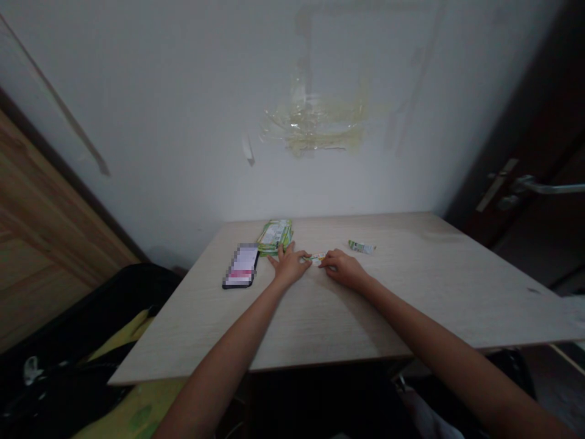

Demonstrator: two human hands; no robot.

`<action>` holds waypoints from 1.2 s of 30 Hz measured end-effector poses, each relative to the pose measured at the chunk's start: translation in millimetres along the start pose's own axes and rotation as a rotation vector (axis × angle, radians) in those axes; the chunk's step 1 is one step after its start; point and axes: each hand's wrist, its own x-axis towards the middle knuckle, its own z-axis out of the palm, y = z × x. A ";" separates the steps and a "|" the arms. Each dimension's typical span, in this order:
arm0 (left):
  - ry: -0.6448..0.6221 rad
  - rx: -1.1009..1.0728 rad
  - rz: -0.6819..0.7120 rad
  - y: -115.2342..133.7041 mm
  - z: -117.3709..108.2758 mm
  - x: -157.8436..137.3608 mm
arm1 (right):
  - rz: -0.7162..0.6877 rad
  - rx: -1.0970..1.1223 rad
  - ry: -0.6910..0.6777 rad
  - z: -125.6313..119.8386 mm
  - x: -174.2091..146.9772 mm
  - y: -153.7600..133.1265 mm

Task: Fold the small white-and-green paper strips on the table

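Note:
A small strip of printed wrapper [317, 258], white with yellow and green, lies low over the table between my two hands. My left hand [289, 266] pinches its left end between thumb and forefinger, the other fingers spread toward the stack. At the right end, the bent fingers of my right hand [343, 267] grip the same strip. Just beyond my left hand is a stack of flat green-and-white packets [276, 234]. Another packet, narrow and apparently folded or rolled [361, 247], rests to the right of my right hand.
A phone [242, 266] with a lit, blurred screen lies left of my left hand. The pale wooden table [411, 292] meets a white wall [183, 152] at its back. A dark door with a metal handle [548, 188] stands on the right. Dark and yellow cloth [137, 326] is at lower left.

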 end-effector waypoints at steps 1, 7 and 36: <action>-0.010 -0.002 -0.002 0.4 0.0 0.2 | 0.005 0.001 0.002 0.3 0.1 -0.1; 0.031 0.044 -0.018 -4.0 -1.7 1.3 | 0.025 0.002 -0.001 0.9 0.7 1.0; 0.109 0.105 0.060 4.4 -3.9 -8.7 | -0.084 0.140 0.105 12.0 3.0 10.3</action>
